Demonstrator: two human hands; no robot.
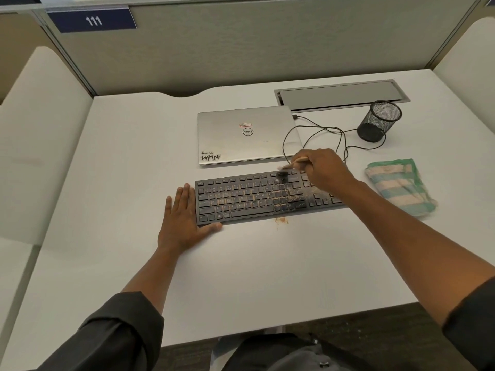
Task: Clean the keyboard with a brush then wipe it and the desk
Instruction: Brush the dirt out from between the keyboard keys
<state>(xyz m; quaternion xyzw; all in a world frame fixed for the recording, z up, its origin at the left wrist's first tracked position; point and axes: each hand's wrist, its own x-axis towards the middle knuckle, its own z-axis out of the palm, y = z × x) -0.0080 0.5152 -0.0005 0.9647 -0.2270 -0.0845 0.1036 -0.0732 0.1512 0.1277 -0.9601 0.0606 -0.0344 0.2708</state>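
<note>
Right hand [322, 168] closed round a wooden-handled brush [299, 160] over the top right of the dusty black keyboard [249, 198] on the white table [134, 156]; bristles motion-blurred, keyboard's right end hidden by the forearm. Left hand [183, 218] flat, fingers spread, holding nothing, at its left edge. Striped green-and-cream cloth [399, 187] lies right.

desk [134, 170] left open; laptop [245, 135] blocks behind keyboard [241, 198].

I see my right hand [320, 170] gripping a brush [286, 171], blurred, over the dusty keyboard [249, 196]. My left hand [182, 220] lies flat on the counter [241, 277], touching the keyboard's end. A striped cloth [399, 187] lies beyond my right hand.
</note>
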